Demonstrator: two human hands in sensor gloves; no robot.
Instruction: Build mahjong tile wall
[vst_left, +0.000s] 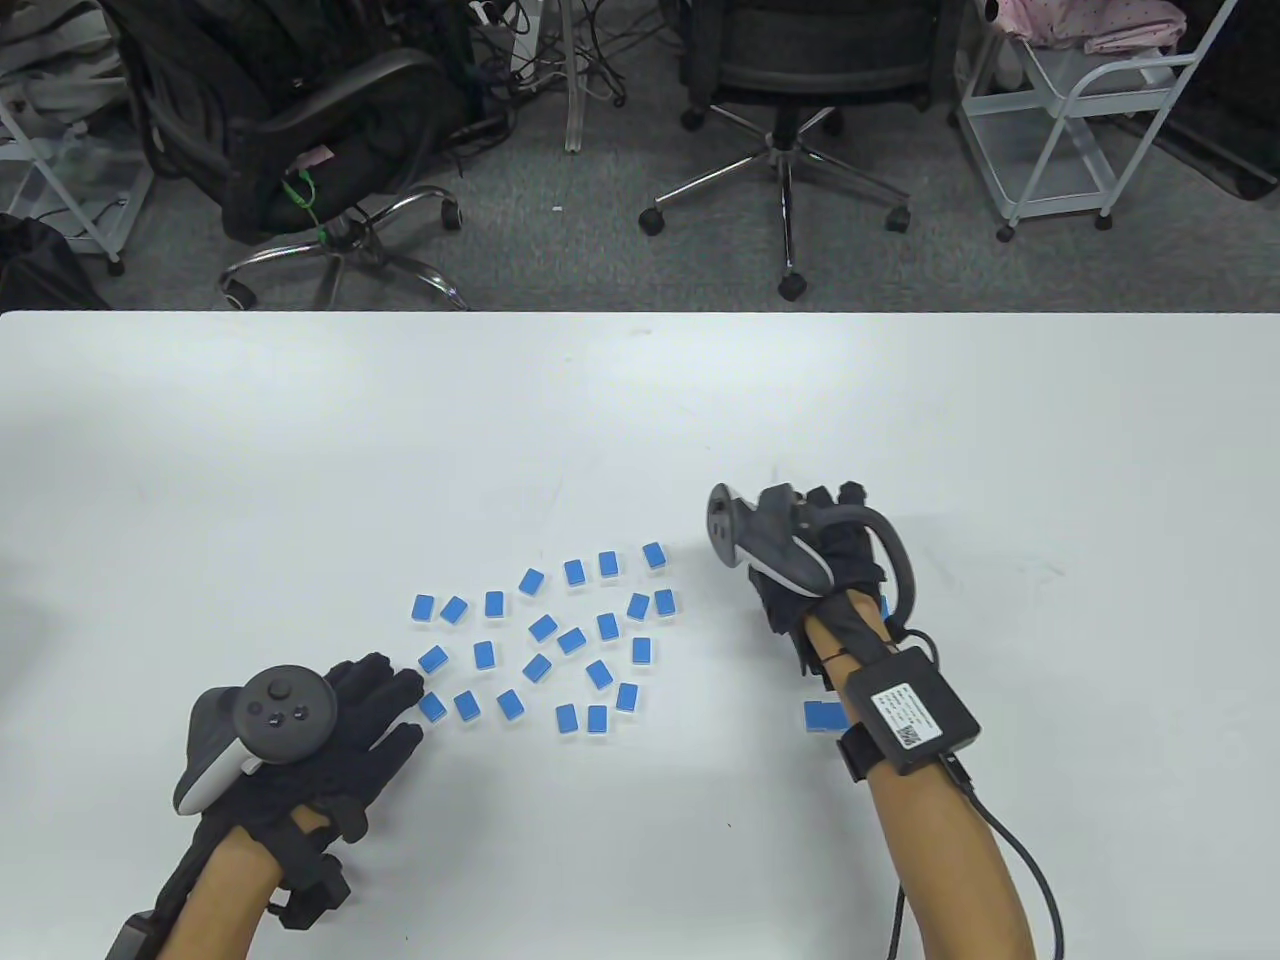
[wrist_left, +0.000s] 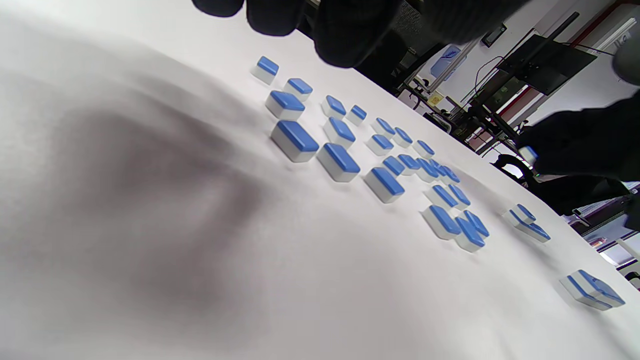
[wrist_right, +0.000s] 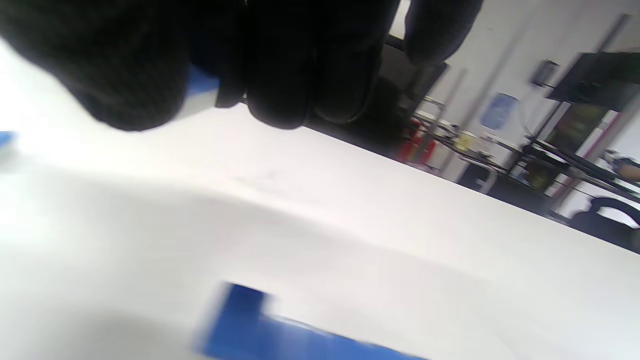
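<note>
Several blue-backed mahjong tiles (vst_left: 570, 640) lie scattered face down in the middle of the white table (vst_left: 640, 400). My left hand (vst_left: 375, 705) lies flat at their left edge with fingers straight, fingertips close to a tile (vst_left: 432, 707); I cannot tell whether they touch it. My right hand (vst_left: 790, 612) hovers right of the scatter, fingers curled down. It pinches a single tile (wrist_right: 202, 81) between thumb and fingers, also seen from the left wrist as a tile (wrist_left: 527, 154). A small stack of tiles (vst_left: 825, 716) lies beside my right forearm, two layers high as a stack (wrist_left: 592, 290).
Another short group of stacked tiles (wrist_left: 525, 222) sits between the scatter and the near stack. Beyond the table's far edge stand office chairs (vst_left: 790, 90) and a white trolley (vst_left: 1070, 110).
</note>
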